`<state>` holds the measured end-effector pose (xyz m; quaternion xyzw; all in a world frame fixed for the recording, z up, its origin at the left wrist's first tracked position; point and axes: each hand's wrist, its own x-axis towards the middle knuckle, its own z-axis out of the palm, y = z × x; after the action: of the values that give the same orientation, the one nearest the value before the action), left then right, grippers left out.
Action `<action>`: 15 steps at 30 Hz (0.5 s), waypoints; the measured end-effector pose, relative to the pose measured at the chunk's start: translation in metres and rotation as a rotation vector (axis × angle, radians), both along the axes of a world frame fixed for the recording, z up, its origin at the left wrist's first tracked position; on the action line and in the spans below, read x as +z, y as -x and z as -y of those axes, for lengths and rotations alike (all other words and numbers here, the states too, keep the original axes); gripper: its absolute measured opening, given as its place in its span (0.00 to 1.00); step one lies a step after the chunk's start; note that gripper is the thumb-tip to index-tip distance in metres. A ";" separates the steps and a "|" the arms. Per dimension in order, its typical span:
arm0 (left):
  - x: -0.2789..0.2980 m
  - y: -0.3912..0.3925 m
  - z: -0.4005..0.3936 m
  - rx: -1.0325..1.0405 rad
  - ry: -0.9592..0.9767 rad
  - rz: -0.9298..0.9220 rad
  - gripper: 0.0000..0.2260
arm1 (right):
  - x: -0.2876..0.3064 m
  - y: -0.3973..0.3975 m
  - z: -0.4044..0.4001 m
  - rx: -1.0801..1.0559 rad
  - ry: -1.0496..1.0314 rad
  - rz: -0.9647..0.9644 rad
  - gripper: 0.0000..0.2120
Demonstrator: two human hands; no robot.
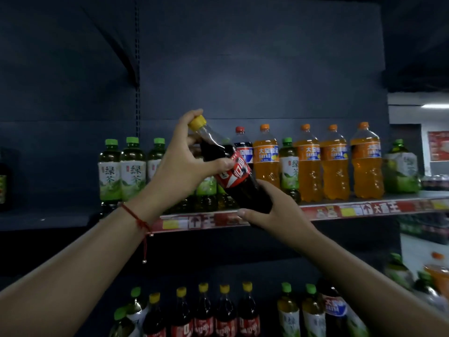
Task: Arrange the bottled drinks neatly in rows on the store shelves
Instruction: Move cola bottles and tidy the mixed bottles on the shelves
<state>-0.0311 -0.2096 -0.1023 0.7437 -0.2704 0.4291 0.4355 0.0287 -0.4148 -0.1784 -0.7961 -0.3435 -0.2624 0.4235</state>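
A dark cola bottle (239,181) with a yellow cap and red label is tilted, cap up-left, in front of the upper shelf (340,210). My left hand (181,164) grips its neck and shoulder, fingers by the cap. My right hand (274,210) holds its base from below. Behind it on the upper shelf stand green tea bottles (121,169), a dark cola bottle with a red cap and blue label (243,147) and several orange soda bottles (335,164). On the lower shelf stand several yellow-capped cola bottles (226,312) and green tea bottles (289,310).
A large green tea bottle (402,169) stands at the upper shelf's right end. The left bay's shelf (48,215) is dark, with one bottle (3,181) at its edge. More bottles (398,273) crowd the lower right. The dark back panel (243,69) rises above.
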 end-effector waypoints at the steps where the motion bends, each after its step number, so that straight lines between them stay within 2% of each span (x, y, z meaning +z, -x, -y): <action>1: -0.009 -0.005 0.008 -0.020 -0.022 -0.026 0.45 | -0.008 0.001 0.006 -0.015 -0.005 -0.029 0.30; 9: -0.086 -0.049 0.055 -0.111 -0.197 -0.207 0.45 | -0.101 -0.007 0.049 -0.150 -0.055 -0.167 0.20; 15: -0.149 -0.084 0.077 -0.103 -0.312 -0.322 0.45 | -0.177 -0.039 0.065 -0.192 -0.113 -0.345 0.24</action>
<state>0.0533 -0.2871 -0.2509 0.8461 -0.2982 0.2353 0.3740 0.0676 -0.4800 -0.3555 -0.8334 -0.1733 -0.1802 0.4929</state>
